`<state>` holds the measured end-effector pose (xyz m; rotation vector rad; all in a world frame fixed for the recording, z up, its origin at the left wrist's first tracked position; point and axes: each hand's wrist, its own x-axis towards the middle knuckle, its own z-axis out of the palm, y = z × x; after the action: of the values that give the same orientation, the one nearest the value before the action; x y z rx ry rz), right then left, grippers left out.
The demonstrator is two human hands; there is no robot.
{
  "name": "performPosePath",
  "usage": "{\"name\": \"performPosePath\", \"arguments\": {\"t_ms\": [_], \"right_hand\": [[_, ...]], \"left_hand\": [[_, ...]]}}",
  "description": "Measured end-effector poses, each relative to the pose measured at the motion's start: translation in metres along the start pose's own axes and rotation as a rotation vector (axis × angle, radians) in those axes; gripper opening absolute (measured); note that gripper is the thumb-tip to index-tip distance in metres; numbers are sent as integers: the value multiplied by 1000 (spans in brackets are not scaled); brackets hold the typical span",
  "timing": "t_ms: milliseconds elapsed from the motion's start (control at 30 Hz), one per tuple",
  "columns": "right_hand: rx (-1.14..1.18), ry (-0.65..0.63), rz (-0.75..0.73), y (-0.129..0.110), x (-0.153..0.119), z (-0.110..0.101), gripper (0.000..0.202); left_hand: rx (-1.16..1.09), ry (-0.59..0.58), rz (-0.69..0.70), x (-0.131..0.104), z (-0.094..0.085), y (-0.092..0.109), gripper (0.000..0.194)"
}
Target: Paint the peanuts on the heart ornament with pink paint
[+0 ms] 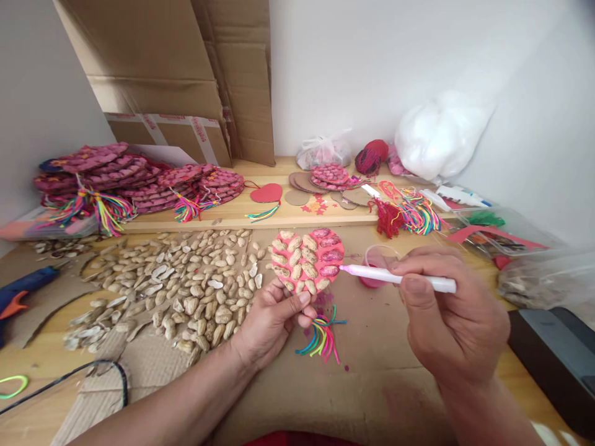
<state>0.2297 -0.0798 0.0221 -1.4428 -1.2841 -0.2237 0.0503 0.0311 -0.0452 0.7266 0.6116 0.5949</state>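
My left hand (279,310) pinches the lower edge of a red card (317,239) covered with rows of peanut shells, holding it tilted up. A multicoloured tassel (320,337) hangs beneath it. Along the card's right side, several shells are coloured pink; the others keep their natural tan. In my right hand (453,310), closed around its barrel, is a white brush pen (404,277) whose pinkish tip reaches the lowest pink shell at the card's right edge. Behind the pen stands a clear cup (382,253) with pink liquid in its bottom.
Loose peanuts (204,297) cover the cardboard at left. Pink peanut-covered pieces with tassels are stacked on a wooden ledge (260,218), near a red heart (266,193) and yarn (372,157). At right are a clear tray (534,235) and a dark box (553,365).
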Motion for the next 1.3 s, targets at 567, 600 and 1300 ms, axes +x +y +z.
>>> {"name": "performPosePath", "arguments": {"t_ms": [567,600,1300], "right_hand": [[4,19,-19,-1,2,3,7],[-1,32,-25,-1,2,3,8],[9,5,-11,2,0,4,7]], "left_hand": [[-43,-6,-45,0,-1,1,27],[-40,-4,-41,0,-1,1,27],[-84,-14,-40,-1,0,2,26]]}}
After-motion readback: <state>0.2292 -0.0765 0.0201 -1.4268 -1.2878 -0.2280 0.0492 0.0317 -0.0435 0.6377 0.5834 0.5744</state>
